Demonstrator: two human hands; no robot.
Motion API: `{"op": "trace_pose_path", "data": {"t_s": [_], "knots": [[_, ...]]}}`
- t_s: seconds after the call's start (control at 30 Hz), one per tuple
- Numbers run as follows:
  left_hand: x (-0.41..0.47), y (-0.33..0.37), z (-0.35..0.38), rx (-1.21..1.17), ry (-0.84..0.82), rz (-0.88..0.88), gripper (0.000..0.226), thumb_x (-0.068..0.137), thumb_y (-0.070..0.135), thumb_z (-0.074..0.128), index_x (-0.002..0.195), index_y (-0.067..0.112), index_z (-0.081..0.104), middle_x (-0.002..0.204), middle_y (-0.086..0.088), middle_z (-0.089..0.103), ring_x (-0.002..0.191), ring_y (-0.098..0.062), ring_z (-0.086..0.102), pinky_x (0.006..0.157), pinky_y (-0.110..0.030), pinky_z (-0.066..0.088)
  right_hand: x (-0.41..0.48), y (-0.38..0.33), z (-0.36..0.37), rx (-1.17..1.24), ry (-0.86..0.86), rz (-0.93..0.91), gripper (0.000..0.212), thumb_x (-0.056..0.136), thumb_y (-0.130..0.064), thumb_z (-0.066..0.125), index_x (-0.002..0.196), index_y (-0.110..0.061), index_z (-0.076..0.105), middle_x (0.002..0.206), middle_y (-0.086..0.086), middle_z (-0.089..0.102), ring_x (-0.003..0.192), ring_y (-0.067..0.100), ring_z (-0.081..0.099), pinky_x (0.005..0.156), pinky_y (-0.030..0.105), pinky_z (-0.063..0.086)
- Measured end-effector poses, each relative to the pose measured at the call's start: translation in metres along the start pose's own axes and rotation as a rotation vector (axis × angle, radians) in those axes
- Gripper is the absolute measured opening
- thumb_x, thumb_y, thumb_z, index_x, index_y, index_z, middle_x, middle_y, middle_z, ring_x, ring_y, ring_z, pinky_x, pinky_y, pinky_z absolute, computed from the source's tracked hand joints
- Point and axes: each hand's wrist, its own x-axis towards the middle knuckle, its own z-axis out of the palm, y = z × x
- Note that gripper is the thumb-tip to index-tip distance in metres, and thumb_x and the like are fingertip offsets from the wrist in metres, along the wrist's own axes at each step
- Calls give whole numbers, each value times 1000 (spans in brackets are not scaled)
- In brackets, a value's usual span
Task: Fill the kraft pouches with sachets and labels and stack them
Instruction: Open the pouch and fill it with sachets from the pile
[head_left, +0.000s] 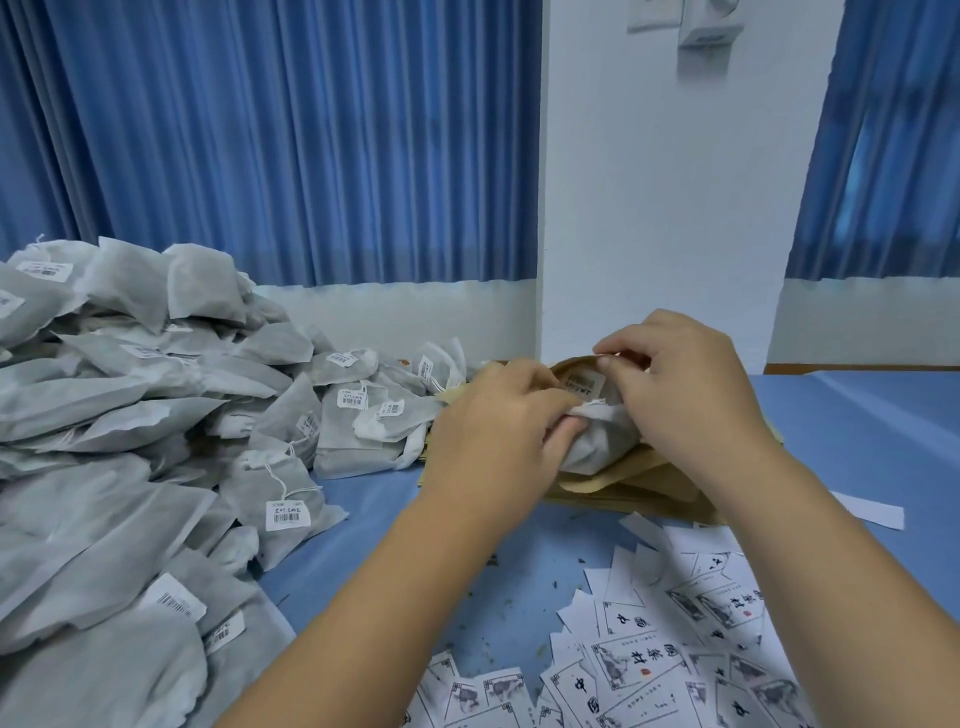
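Feeding the sachet (597, 441) into the kraft pouch (574, 370) should go best with the mouth held wide and the sachet eased in flat, not bunched; the right hand (685, 384) pinches the pouch's upper lip, lifting it; the left hand (493, 415) grips the sachet's left side; the sachet sits between both hands, partly outside the mouth; printed labels (639, 660) lie nearer on the bench (857, 441).

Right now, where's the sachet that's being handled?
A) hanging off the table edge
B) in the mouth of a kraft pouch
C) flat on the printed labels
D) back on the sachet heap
B: the left grip holds the white sachet in the open mouth of the kraft pouch, while the right grip pinches the pouch's upper rim.
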Motion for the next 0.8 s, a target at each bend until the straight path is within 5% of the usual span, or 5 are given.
{"op": "trace_pose_path", "data": {"t_s": [0.1,0.2,0.47,0.6,0.8], "knots": [[0,10,-1,134,-64,-34,22,90,40,60,85,23,72,90,3,59,73,-24,58,53,-29,39,-2,-8,2,19,10,-31,12,88,-20,62,89,-23,74,87,-2,59,86,22,56,78,42,48],[0,14,4,123,-214,-89,27,98,38,47,97,20,66,102,0,54,85,-27,58,61,-33,40,-3,-14,2,10,28,-66,13,88,-20,61,89,-23,73,85,-4,57,84,22,56,76,40,48],[11,18,-9,-436,-307,-86,42,78,27,71,116,24,54,115,6,52,107,-4,45,89,-21,38,-1,-12,-4,-52,86,-34,16,91,-22,57,95,-24,73,91,-2,58,86,22,55,74,37,46],[5,9,-5,-51,-634,159,63,80,45,70,133,17,49,137,1,41,132,-15,25,111,-31,26,1,-12,-7,-12,112,-32,15,90,-20,60,96,-21,74,90,-1,59,87,22,56,78,38,47],[-3,10,10,342,-497,229,67,81,40,67,132,13,33,138,-5,29,139,-25,13,117,-43,11,-1,-20,-9,4,127,-74,15,90,-18,60,95,-20,73,89,-3,58,83,20,56,76,36,48]]}}
